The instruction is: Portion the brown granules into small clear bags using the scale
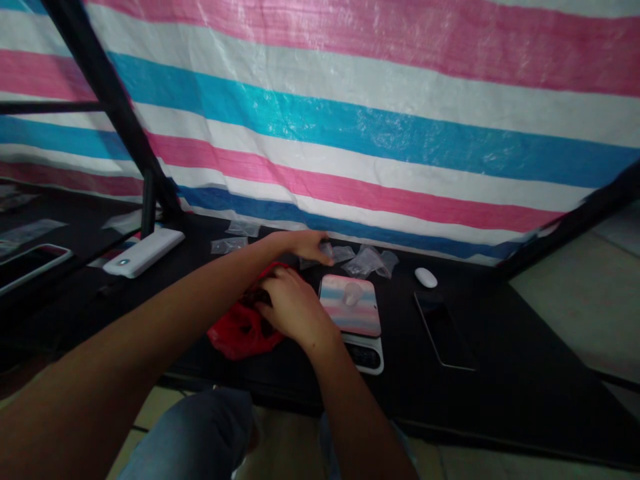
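My left hand (pixel 311 247) reaches across to the back of the table, thumb and fingers apart, at a small clear plastic bag (pixel 327 251). More clear plastic bags (pixel 365 261) lie just right of it. My right hand (pixel 295 303) is at the mouth of a red plastic bag (pixel 245 333), its fingertips down inside among dark contents that I cannot make out. Beside that hand stands a white digital scale (pixel 379 365) with a shiny plate (pixel 335 319) that mirrors the stripes. A small clear object (pixel 353 293) sits on the plate.
On the right lie a white computer mouse (pixel 425 277) and a dark phone or tablet (pixel 444 330). A white oblong device (pixel 145 253) and another phone (pixel 33 265) are at left. Black frame bars (pixel 107 87) rise before a striped plastic sheet (pixel 350 133) behind the black table (pixel 520 380).
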The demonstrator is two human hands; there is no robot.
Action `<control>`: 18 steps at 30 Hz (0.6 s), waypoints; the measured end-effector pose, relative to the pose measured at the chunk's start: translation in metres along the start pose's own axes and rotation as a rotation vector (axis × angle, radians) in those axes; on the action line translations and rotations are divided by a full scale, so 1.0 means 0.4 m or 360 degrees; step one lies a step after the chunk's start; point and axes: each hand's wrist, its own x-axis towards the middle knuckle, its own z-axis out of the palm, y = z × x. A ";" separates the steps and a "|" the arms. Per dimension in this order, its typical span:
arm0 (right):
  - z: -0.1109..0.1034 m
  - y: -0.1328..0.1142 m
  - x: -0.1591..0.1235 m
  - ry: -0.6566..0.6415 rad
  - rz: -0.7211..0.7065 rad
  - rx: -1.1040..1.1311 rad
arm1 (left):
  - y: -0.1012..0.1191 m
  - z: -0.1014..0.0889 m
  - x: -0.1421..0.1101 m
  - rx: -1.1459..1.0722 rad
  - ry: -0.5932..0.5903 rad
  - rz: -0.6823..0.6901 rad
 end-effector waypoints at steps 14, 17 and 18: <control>-0.024 0.017 0.004 -0.0037 0.0014 0.0182 | 0.014 0.105 -0.490 -0.0139 0.0726 0.0164; -0.028 0.015 0.006 -0.0051 -0.0010 0.0183 | 0.012 0.158 -0.562 -0.0035 0.0748 -0.0060; -0.027 0.014 0.008 -0.0048 -0.0002 0.0178 | 0.011 0.166 -0.573 -0.0005 0.0684 -0.0117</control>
